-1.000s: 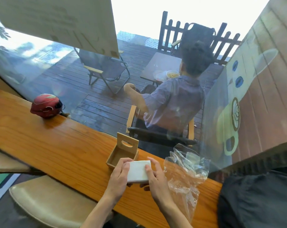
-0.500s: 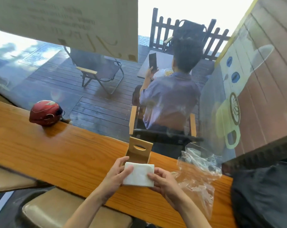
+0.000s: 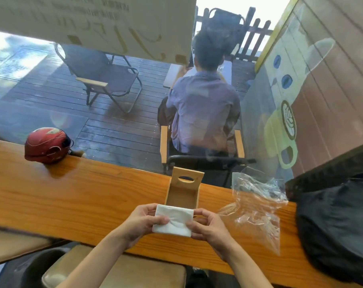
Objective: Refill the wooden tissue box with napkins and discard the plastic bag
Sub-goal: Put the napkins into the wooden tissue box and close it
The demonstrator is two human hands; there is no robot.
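White napkins (image 3: pixel 173 222) pinched between left hand (image 3: pixel 142 223) and right hand (image 3: pixel 209 227), fingers closed on both side edges, held just in front of the open wooden tissue box (image 3: pixel 183 189). Clear plastic bag (image 3: pixel 257 206) lying crumpled to the right on the wooden counter (image 3: pixel 72 194). Red helmet (image 3: pixel 46 145) far left.

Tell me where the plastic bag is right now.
In the head view, the plastic bag lies empty on the wooden counter, right of the wooden tissue box and the right hand.
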